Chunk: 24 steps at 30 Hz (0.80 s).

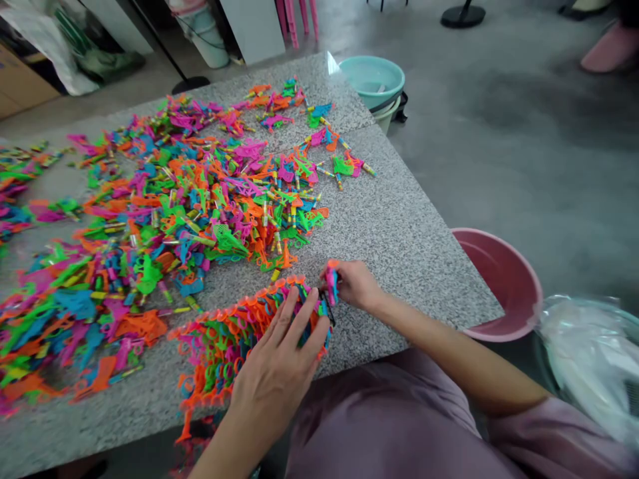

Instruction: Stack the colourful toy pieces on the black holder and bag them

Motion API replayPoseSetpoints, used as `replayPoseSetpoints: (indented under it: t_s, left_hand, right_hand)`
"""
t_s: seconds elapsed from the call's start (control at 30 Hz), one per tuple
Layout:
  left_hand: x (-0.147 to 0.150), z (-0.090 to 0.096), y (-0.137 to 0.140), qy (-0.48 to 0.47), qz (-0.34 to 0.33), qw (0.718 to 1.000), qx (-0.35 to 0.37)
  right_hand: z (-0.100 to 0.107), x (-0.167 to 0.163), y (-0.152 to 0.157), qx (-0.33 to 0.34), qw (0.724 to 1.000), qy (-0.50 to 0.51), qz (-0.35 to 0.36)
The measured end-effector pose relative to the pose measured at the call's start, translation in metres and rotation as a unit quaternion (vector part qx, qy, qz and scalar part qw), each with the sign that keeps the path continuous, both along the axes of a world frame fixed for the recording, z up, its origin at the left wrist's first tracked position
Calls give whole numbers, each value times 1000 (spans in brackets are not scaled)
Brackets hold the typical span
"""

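Note:
My left hand (pixel 279 352) lies with fingers spread over a tight row of plastic toy guns (pixel 214 352). The row is mostly orange along its edges, with green, pink and blue between, and its left end hangs over the table's front edge. Just right of the row's end, my right hand (pixel 357 283) pinches a small pink, blue and orange toy gun (pixel 332 283). A thin black piece (pixel 328 307) shows between the two hands; what it is I cannot tell. The fingertips of my right hand are partly hidden.
A large loose pile of bright toy guns (pixel 200 186) covers much of the speckled stone table (pixel 399 219). Beyond its right edge stand a pink basin (pixel 524 286), a light-blue basin (pixel 374 73) and a tub holding clear plastic bags (pixel 589 352).

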<state>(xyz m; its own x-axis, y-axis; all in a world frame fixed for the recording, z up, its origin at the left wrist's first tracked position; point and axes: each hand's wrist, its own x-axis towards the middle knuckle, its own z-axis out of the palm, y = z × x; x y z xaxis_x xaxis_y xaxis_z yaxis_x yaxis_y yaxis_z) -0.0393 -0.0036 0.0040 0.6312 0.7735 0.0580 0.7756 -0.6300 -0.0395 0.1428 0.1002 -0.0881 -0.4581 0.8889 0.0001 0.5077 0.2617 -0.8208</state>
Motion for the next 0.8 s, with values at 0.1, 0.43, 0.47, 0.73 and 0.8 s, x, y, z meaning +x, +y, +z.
replayPoseSetpoints:
  t_s: [0.1,0.43,0.47,0.73,0.8]
  left_hand:
    - [0,1,1,5,-3,1000,3]
    - [1,-3,-3,14,21,1000,9]
    - [1,-4,-4,18,25,999,10]
    - [25,11,1,-22,-172,983,57]
    - [35,9,-4,-48,-207,971,109]
  right_hand:
    - [-4,2,-1,-13,998,55,-13]
    - [17,-23,-4,18,991,-94,88]
    - [19,-25,-2,20,991,-91,92]
    - [-5,32,-77,36,990,-1,-135]
    - [-9,72,-110,36,978,-14,-203]
